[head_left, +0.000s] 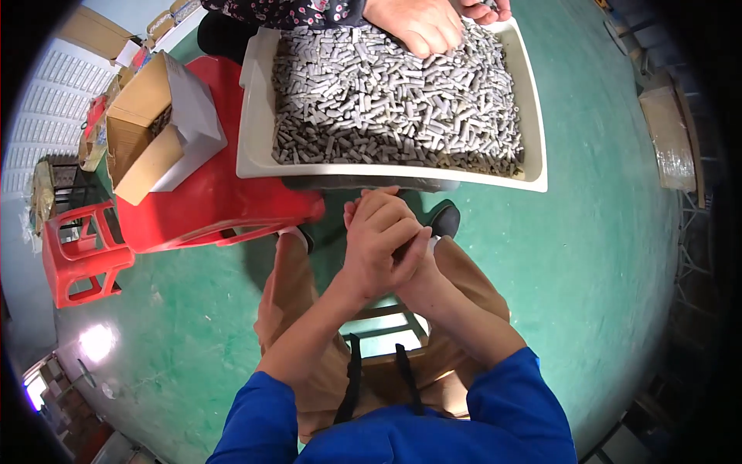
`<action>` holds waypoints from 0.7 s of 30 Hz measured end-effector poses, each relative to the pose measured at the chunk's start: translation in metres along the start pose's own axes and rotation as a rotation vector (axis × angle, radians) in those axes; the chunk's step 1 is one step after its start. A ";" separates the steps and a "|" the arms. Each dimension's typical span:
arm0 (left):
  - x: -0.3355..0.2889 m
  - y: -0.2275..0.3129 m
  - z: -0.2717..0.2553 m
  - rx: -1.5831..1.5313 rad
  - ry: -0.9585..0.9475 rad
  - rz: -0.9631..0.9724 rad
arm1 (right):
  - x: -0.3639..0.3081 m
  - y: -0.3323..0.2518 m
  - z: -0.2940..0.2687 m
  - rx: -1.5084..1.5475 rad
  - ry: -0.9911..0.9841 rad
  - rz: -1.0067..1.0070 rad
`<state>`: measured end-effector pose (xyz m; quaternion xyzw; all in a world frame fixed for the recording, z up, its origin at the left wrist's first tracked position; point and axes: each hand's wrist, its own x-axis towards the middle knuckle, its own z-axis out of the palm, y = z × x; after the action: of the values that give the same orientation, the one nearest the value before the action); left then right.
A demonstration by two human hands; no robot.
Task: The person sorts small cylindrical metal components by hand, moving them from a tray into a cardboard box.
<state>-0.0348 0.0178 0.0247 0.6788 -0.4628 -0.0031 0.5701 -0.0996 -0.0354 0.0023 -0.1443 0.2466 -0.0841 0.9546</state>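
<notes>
My left hand (pixel 377 238) and my right hand (pixel 413 265) are clasped together over my lap, just short of the white tub's near rim. Fingers of both are closed around each other, and whatever may lie between the palms is hidden. Beyond them stands the white rectangular tub (pixel 402 174), filled with a thick layer of small grey cylindrical pieces (pixel 394 97). Another person's hand (pixel 421 23) rests on the pieces at the far side, fingers bent down. A second hand (pixel 487 9) of that person shows at the far right corner of the tub.
Left of the tub, an opened cardboard box (pixel 189 116) sits on a red plastic stool (pixel 216 205). Another red stool (pixel 89 255) stands farther left on the green floor (pixel 572 309). White drawers (pixel 58 93) line the left wall. Wrapped cardboard (pixel 668 139) leans at the right.
</notes>
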 end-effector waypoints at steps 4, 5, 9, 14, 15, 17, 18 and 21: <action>0.007 0.011 -0.003 0.030 0.120 0.220 | 0.012 0.000 -0.010 0.039 -0.037 -0.017; 0.007 0.011 -0.009 0.050 0.143 0.266 | 0.018 0.008 -0.012 0.121 0.015 0.012; 0.068 0.012 -0.049 0.387 0.226 0.042 | 0.024 0.016 -0.029 0.323 0.048 0.199; 0.099 -0.035 -0.054 0.412 -0.124 -0.123 | 0.042 0.012 -0.032 0.169 -0.076 0.220; 0.100 -0.036 -0.051 0.412 -0.124 -0.123 | 0.045 0.008 -0.032 0.169 -0.077 0.220; 0.102 -0.040 -0.044 0.471 -0.166 -0.218 | 0.048 0.002 -0.033 0.161 -0.036 0.169; 0.103 -0.036 -0.043 0.479 -0.159 -0.241 | 0.047 0.001 -0.032 0.176 -0.036 0.170; 0.111 -0.036 -0.041 0.573 -0.250 -0.223 | 0.045 0.000 -0.027 0.147 -0.062 0.188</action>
<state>0.0730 -0.0242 0.0693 0.8523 -0.4342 -0.0183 0.2910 -0.0740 -0.0522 -0.0410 -0.0529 0.2227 -0.0078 0.9734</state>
